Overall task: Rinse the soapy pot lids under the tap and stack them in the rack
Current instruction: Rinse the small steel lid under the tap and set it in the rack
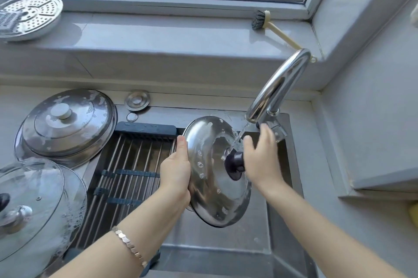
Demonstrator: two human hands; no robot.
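Note:
A steel pot lid [212,187] with a black knob [235,165] is tilted on edge over the sink, and water from the chrome tap [278,89] runs onto it near the knob. My left hand [176,171] grips the lid's left rim. My right hand [260,160] is beside the knob with fingers spread, touching the wet lid face under the stream. Soapy steel lids [67,123] lie stacked on the counter at left, with soapy glass lids [34,205] in front of them. A roll-up rack [129,171] spans the sink's left half.
A perforated steamer plate [29,15] and a dish brush [269,26] rest on the window sill. The tap's lever [277,131] is just behind my right hand. The sink basin [226,239] lies below the lid. A wall ledge stands at right.

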